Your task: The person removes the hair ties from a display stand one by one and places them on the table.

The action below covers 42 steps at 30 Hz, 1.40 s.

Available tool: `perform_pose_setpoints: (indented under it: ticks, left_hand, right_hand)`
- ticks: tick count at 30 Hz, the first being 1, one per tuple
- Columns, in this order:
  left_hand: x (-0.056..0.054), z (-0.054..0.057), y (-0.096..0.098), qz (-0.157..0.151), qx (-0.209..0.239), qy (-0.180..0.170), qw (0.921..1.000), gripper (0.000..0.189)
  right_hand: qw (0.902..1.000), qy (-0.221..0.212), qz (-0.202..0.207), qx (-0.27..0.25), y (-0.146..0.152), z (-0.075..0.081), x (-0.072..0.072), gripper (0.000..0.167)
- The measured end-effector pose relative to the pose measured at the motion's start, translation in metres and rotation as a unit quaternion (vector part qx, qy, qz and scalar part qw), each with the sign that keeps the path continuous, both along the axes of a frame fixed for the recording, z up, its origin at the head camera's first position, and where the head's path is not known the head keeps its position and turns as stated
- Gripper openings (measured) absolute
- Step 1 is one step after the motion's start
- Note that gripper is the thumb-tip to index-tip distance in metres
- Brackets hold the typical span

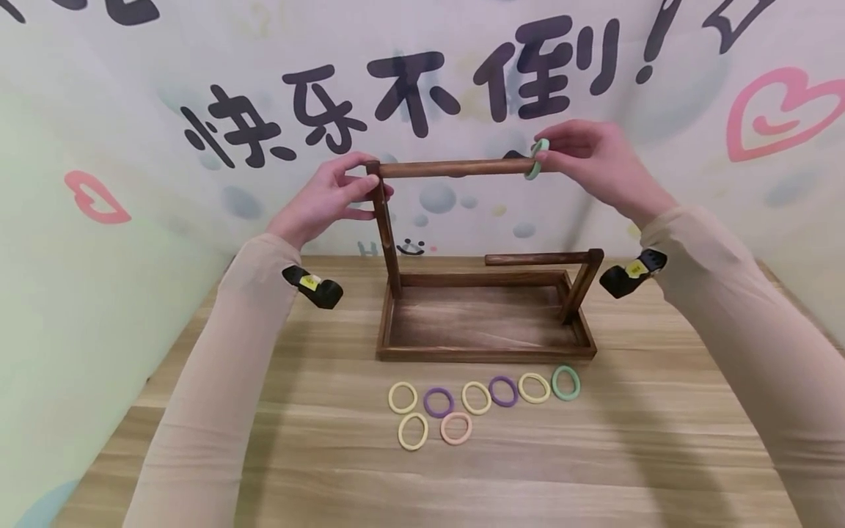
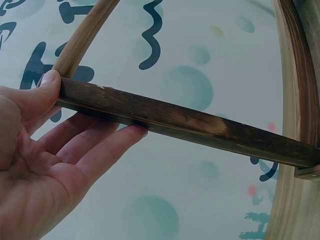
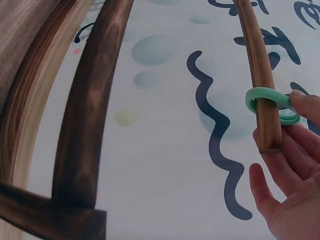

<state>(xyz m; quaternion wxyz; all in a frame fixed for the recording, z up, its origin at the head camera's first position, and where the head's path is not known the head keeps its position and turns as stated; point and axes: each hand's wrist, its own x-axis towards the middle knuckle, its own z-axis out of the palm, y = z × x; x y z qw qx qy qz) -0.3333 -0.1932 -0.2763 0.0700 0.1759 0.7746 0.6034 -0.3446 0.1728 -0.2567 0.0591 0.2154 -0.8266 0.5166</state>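
Observation:
A dark wooden stand (image 1: 488, 356) has a tall left post (image 1: 386, 235) topped by a long horizontal bar (image 1: 455, 169). My left hand (image 1: 330, 192) grips the top of that post, with the thumb on one side and fingers (image 2: 107, 150) along the other. At the bar's free right end, my right hand (image 1: 599, 161) pinches a green hair tie (image 1: 540, 147). In the right wrist view the hair tie (image 3: 267, 93) encircles the bar, a little in from its tip. The right fingers lie beside and behind the bar end.
A shorter bar (image 1: 535, 259) extends left from the stand's right post (image 1: 582, 286). Several yellow, purple, pink and green hair ties lie on the wooden table (image 1: 502, 477) before the stand, including a green one (image 1: 566, 383). A printed cloth (image 1: 436, 132) hangs behind.

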Motion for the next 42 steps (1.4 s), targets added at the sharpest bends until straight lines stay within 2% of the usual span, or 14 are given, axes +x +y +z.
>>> perform_pose_setpoints:
  ticks: [8,18,26,42]
  left_hand:
    - [-0.001,0.000,-0.001,0.002,-0.004,-0.010,0.9999,0.017]
    - [-0.005,0.004,0.001,0.000,0.005,-0.003,1.0000,0.018]
    - [-0.004,0.003,0.002,-0.002,0.015,-0.007,0.9999,0.016]
    - [-0.005,0.003,-0.001,-0.009,0.001,-0.011,0.9999,0.014]
  right_hand:
    - [0.9998,0.003,-0.022,0.002,0.015,-0.011,0.001,0.036]
    - [0.9983,0.005,-0.033,-0.048,0.039,-0.017,0.007,0.031]
    - [0.9981,0.003,-0.053,-0.031,0.056,-0.026,0.022,0.034]
    - [0.9981,0.019,-0.051,0.030,0.070,-0.052,0.063,0.032]
